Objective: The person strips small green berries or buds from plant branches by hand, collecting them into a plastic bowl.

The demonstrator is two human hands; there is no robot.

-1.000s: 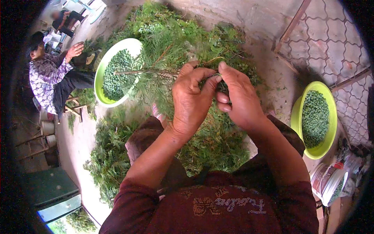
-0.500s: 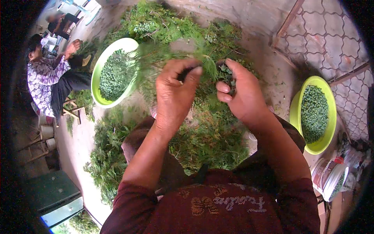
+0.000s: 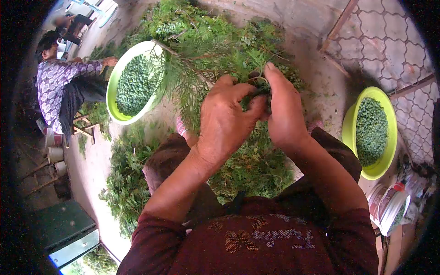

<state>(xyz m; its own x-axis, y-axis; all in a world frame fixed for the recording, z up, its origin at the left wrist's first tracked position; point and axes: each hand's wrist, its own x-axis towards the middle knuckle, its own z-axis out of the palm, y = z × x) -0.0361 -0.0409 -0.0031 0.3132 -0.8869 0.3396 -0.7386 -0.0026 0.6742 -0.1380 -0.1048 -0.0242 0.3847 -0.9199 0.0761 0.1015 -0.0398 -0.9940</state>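
A green leafy branch extends up and left from my left hand, whose fingers are closed around its stem. My right hand is beside it, fingers curled around a dark green cluster that lies between both hands; its details are partly hidden by my fingers. The two hands touch or nearly touch. Below and beyond them lie cut green branches on the floor, some bearing pale green berries.
At the left, a light green basin holds green berries, with a seated person beside it. A yellow-green basin of berries stands at the right, near a white bucket. More branches lie at lower left.
My hands have come together, the left moving right. The branch has swung into clearer view. The seated person's arm has reached lower, toward the light green basin.
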